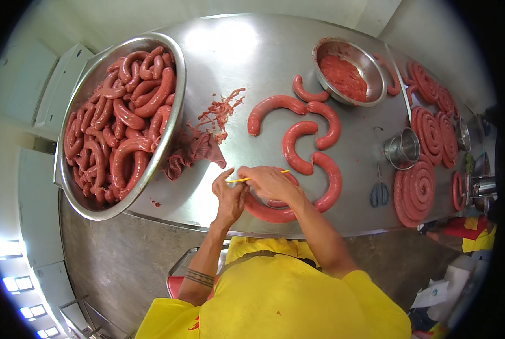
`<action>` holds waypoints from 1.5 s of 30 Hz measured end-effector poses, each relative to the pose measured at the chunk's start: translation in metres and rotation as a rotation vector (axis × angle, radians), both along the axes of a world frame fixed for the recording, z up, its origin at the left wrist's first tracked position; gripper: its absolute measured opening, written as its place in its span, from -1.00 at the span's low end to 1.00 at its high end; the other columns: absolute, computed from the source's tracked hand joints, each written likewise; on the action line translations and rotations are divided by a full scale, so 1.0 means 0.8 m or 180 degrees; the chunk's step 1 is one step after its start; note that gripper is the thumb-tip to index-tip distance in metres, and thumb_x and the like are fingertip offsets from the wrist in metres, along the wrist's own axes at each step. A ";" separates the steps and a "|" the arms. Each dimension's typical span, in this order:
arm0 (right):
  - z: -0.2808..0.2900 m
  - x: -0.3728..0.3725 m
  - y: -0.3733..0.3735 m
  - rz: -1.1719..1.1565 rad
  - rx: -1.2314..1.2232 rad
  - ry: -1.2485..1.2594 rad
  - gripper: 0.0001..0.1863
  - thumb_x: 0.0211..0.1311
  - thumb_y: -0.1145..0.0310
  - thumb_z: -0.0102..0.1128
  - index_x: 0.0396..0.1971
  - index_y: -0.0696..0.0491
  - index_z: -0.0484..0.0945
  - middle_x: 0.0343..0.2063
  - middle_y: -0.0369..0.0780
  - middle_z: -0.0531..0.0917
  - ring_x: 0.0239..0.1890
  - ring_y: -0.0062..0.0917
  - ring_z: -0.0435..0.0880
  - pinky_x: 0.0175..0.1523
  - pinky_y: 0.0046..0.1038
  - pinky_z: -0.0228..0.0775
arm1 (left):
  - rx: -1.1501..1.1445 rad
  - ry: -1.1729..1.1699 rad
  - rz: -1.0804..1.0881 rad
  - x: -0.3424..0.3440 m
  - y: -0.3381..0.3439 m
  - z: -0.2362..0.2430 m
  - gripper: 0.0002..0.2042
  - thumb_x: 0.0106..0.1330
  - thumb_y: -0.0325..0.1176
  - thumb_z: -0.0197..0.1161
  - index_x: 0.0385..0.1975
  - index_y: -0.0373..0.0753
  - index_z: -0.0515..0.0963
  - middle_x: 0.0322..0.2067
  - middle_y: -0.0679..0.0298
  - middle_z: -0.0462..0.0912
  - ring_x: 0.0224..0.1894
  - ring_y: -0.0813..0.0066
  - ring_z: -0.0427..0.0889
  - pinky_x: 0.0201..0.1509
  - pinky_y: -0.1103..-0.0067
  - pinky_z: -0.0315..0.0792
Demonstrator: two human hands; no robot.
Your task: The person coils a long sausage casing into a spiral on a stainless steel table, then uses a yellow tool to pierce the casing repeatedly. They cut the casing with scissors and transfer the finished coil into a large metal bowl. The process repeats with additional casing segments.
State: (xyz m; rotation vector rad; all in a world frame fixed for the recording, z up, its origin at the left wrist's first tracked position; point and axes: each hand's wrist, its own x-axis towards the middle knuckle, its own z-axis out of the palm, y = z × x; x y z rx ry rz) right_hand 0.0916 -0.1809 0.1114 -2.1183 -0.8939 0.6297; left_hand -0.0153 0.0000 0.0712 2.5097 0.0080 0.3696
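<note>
Head view: the left hand [228,195] and right hand [272,183] meet close together, fingers curled and pinching a thin yellow string [239,180] that runs between them and out past the right knuckles. The sausage chain [330,183] lies on the table right under the right hand, curving around below it and off to its right. A big metal basin [175,118] at left is heaped with sausages; a steel bowl [378,70] holds red ground meat.
</note>
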 end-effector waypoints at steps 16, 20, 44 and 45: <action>0.070 -0.059 -0.240 -0.1559 -0.0572 0.2116 -0.75 0.50 0.17 0.03 -0.04 0.02 0.43 -0.51 -0.43 0.43 -0.59 -0.77 0.35 -0.51 -0.59 0.22 | -0.4074 0.1814 0.0990 0.009 0.014 -0.053 -0.86 0.46 -0.41 0.07 -0.21 -0.32 0.55 -0.35 0.09 0.68 -0.29 0.26 0.69 -0.21 0.41 0.54; -0.042 -0.041 -0.084 -0.1598 -0.0034 0.0860 -0.67 0.50 0.33 -0.07 0.18 0.01 0.27 -0.34 -0.21 0.59 -0.46 -0.53 0.55 -0.39 -0.44 0.40 | -0.0735 0.0766 0.0509 -0.012 0.010 -0.012 -0.86 0.44 -0.41 0.10 -0.21 -0.31 0.57 -0.02 0.03 0.55 -0.03 0.18 0.56 0.04 0.37 0.42; 0.031 0.024 -0.301 -0.3090 0.3687 0.2458 -0.81 0.56 0.16 -0.02 -0.18 -0.04 0.44 -0.62 -0.46 0.34 -0.62 -0.74 0.26 -0.47 -0.63 0.13 | -0.0480 0.1721 -0.0559 -0.045 0.012 -0.002 -0.82 0.53 -0.36 0.00 -0.13 -0.35 0.46 -0.45 0.00 0.66 -0.42 0.10 0.68 -0.33 0.31 0.51; 0.017 -0.002 -0.299 -0.3027 0.3457 0.2862 -0.81 0.56 0.19 -0.04 -0.17 -0.03 0.45 -0.62 -0.44 0.34 -0.62 -0.70 0.25 -0.45 -0.61 0.16 | -0.0696 0.1689 -0.0251 -0.048 0.014 0.000 -0.84 0.52 -0.38 0.02 -0.14 -0.35 0.47 -0.45 0.06 0.66 -0.43 0.15 0.67 -0.33 0.34 0.51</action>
